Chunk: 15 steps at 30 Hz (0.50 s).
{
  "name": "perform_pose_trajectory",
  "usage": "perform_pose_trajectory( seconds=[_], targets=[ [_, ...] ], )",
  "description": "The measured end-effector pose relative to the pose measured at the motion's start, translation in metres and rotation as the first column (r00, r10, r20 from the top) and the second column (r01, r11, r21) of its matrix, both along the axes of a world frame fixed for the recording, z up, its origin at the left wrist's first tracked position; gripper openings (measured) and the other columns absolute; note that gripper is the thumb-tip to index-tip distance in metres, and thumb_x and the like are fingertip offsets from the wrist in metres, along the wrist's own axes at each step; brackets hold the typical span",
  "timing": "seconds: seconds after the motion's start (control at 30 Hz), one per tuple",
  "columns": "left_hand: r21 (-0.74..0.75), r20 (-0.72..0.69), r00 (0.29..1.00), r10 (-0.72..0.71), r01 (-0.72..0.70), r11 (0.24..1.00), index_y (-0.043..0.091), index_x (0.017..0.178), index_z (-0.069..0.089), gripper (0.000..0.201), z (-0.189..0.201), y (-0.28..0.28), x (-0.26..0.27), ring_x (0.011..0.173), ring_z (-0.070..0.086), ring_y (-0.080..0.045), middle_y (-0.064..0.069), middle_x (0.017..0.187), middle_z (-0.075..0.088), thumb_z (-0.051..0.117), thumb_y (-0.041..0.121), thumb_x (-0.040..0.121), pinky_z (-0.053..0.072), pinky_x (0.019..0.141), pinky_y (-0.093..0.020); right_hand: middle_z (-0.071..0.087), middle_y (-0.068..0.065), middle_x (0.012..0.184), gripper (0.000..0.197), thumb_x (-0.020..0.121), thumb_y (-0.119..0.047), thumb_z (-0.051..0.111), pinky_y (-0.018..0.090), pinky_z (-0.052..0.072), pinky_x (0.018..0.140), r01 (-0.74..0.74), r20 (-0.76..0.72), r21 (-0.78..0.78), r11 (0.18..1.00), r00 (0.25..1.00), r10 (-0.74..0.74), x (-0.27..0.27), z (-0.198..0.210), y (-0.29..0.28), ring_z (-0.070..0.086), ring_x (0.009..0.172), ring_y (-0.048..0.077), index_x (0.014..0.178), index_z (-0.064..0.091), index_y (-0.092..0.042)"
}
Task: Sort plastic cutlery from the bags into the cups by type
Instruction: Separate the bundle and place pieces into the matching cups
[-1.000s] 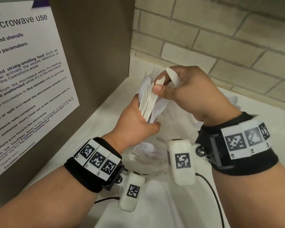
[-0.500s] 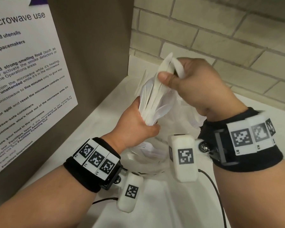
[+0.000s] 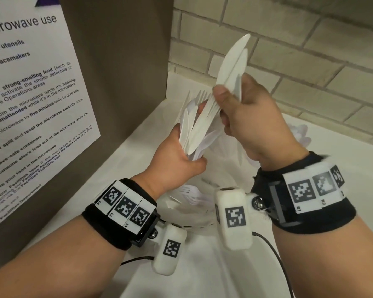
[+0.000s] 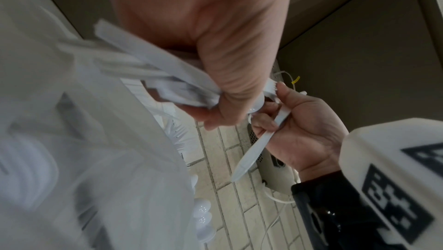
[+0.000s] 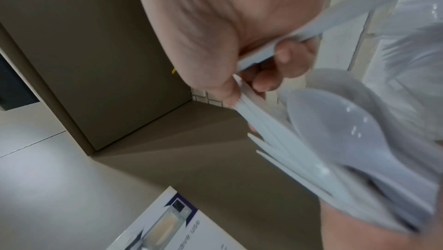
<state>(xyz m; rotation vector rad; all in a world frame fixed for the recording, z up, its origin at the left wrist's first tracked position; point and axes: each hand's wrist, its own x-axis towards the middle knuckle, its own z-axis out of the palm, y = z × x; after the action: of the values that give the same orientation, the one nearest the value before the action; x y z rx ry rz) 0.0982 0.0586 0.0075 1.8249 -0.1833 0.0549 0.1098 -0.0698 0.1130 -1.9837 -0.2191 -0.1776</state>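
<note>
Two hands work together at the centre of the head view, over a clear plastic bag (image 3: 205,196) of white cutlery lying on the white counter (image 3: 202,272) in the lower middle. The step in hand looks like separating knives from a mixed handful; the next move probably calls for drawing those knives clear of the rest and carrying them to a cup, though no cup shows plainly in any view. The left hand (image 3: 177,160) has its fingers wrapped tight round a mixed bundle (image 3: 192,134) of white plastic pieces, fork tines fanning out at its top and translucent spoon bowls showing beside them in the right wrist view. The right hand (image 3: 250,117), above and right of it, pinches two knives (image 3: 233,67) between thumb and curled fingers, their blades pointing toward the upper middle of the frame against the brick wall (image 3: 299,50). More knife ends sit under the thumb, touching the bundle. The pieces are thin, smooth and alike in colour, so I judge they could slip or come away together. A microwave notice (image 3: 30,104) fills the upper left.
</note>
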Motion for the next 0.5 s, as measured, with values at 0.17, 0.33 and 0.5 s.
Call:
perform_pose_trajectory(
  seconds=[0.17, 0.33, 0.5],
  targets=[
    [-0.035, -0.017, 1.000, 0.005, -0.005, 0.999, 0.035, 0.120, 0.037, 0.060, -0.001, 0.001, 0.000, 0.094, 0.060, 0.001, 0.016, 0.105, 0.060, 0.073, 0.012, 0.077, 0.047, 0.073, -0.006, 0.065, -0.002, 0.064, 0.010, 0.100, -0.015, 0.043, 0.019, 0.043, 0.055, 0.119, 0.193, 0.320, 0.940, 0.963, -0.188, 0.000, 0.012, -0.003, 0.058, 0.058, 0.006, 0.099, 0.050, -0.007],
    [-0.062, -0.029, 1.000, 0.003, -0.005, 0.998, 0.028, 0.122, 0.041, 0.055, -0.002, 0.000, -0.001, 0.086, 0.063, -0.008, 0.011, 0.102, 0.062, 0.072, 0.013, 0.079, 0.054, 0.073, -0.021, 0.048, 0.001, 0.057, 0.016, 0.098, -0.012, 0.040, 0.033, 0.053, 0.058, 0.119, 0.194, 0.410, 0.904, 0.957, -0.214, -0.001, 0.017, -0.006, 0.056, 0.052, 0.017, 0.105, 0.049, -0.001],
    [-0.051, -0.028, 0.999, 0.020, -0.021, 0.998, 0.025, 0.124, 0.040, 0.054, -0.003, -0.001, 0.000, 0.089, 0.063, -0.010, 0.006, 0.104, 0.062, 0.072, 0.015, 0.080, 0.054, 0.075, -0.025, 0.046, 0.002, 0.065, 0.002, 0.101, -0.017, 0.042, 0.025, 0.037, 0.042, 0.033, 0.096, 0.331, 0.943, 0.993, -0.069, -0.009, 0.004, -0.001, 0.039, 0.039, 0.013, 0.102, 0.044, -0.016]
  ],
)
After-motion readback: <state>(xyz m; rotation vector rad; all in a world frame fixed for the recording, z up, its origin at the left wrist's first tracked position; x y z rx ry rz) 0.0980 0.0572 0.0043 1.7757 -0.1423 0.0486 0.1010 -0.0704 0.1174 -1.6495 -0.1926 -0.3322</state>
